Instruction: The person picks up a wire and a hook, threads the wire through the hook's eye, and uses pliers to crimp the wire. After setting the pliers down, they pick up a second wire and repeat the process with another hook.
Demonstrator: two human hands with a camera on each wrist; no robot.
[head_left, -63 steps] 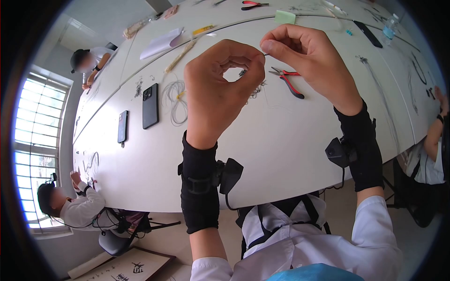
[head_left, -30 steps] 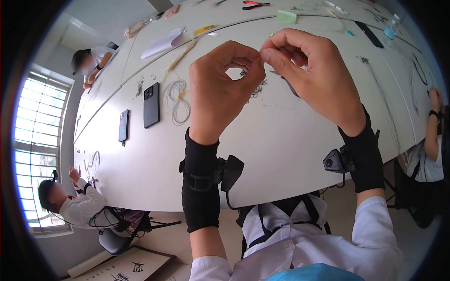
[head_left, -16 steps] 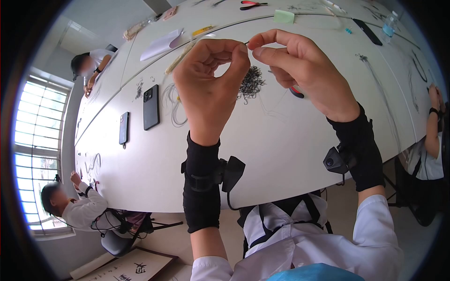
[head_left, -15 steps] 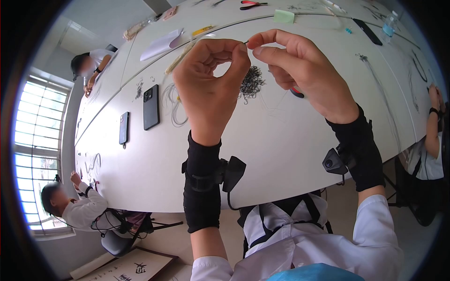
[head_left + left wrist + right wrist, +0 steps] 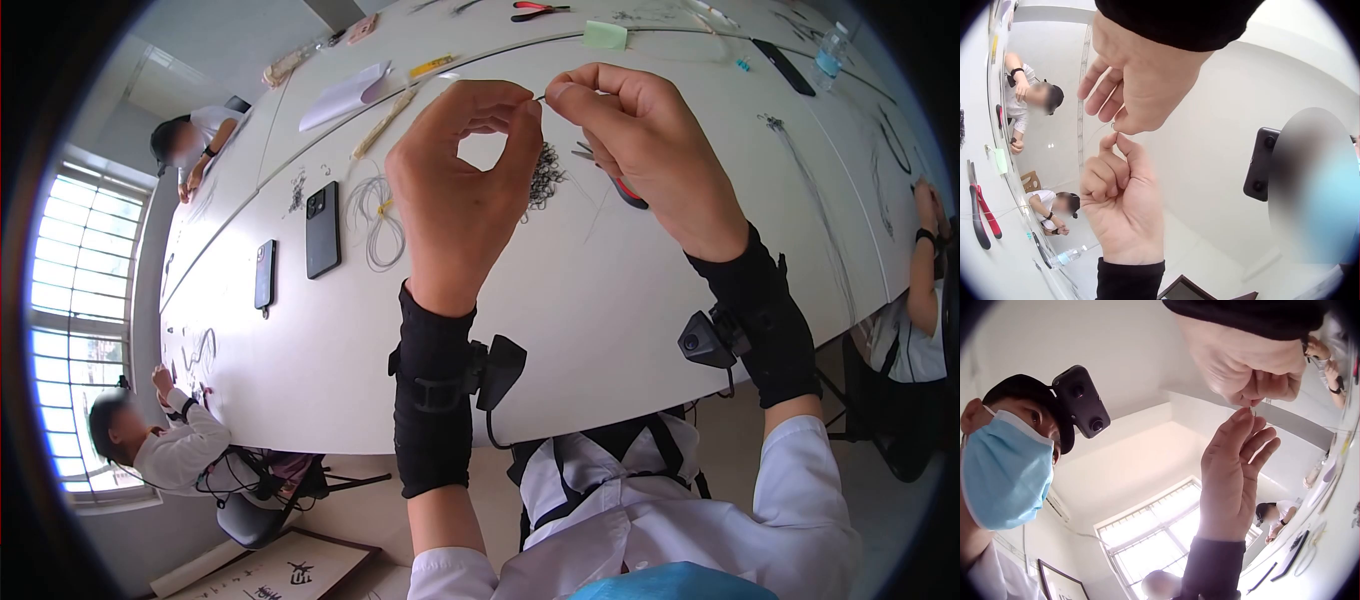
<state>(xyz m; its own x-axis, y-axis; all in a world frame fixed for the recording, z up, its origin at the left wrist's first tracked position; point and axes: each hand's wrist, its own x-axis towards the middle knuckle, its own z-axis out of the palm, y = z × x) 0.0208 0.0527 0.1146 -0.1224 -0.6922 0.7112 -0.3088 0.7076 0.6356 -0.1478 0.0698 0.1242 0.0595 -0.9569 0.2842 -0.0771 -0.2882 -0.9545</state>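
Above the table, my left hand (image 5: 450, 190) and right hand (image 5: 665, 150) meet almost fingertip to fingertip. Thumb and index finger of the left pinch a tiny dark fish hook (image 5: 1113, 125), largely hidden by the fingertips. A thin pale line (image 5: 1093, 134) trails from there in the left wrist view, and the right hand pinches at the same spot with its other fingers curled. Below the hands lies a heap of dark hooks (image 5: 544, 186), partly covered by the left hand. Red-handled pliers (image 5: 630, 194) lie half hidden beneath the right hand.
A coil of line (image 5: 378, 235) and two phones (image 5: 323, 230) lie left of the hands. Farther off are a paper sheet (image 5: 345, 95), a green note (image 5: 606, 36), other pliers (image 5: 541, 12) and a bottle (image 5: 830, 58). Other people sit around the table.
Both hands shifted left, then slightly back right. Their fingertips met a second ago; a small gap with a dark bit between them shows now. More of the hook heap is uncovered.
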